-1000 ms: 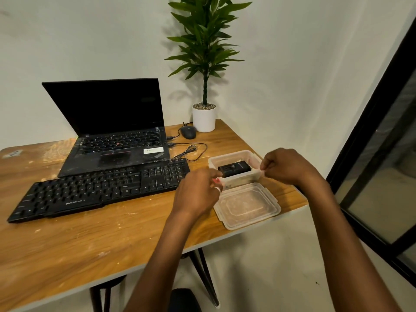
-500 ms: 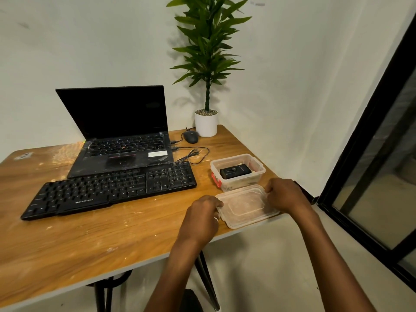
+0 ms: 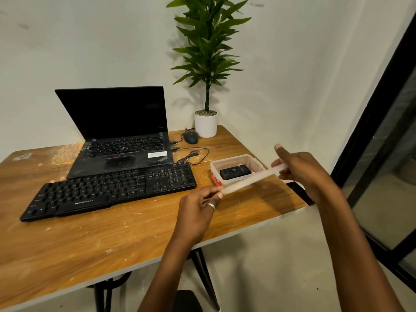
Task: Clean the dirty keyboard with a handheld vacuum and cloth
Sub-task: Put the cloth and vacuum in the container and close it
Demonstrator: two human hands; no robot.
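left hand [image 3: 198, 206]: lower centre of frame, fingers pinch the lid's [image 3: 247, 181] near end
right hand [image 3: 301, 170]: centre right, higher up, grips its far end, index finger straight
forearms: both enter from bottom edge

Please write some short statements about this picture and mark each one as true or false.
1. The left hand and the right hand hold the clear lid above the table. True.
2. The container is closed. False: it is open, and a black device lies inside it.
3. The keyboard lies in front of the laptop. True.
4. The laptop screen shows a picture. False: the screen is dark.
5. The mouse lies on the keyboard. False: it lies on the table beside the white plant pot.
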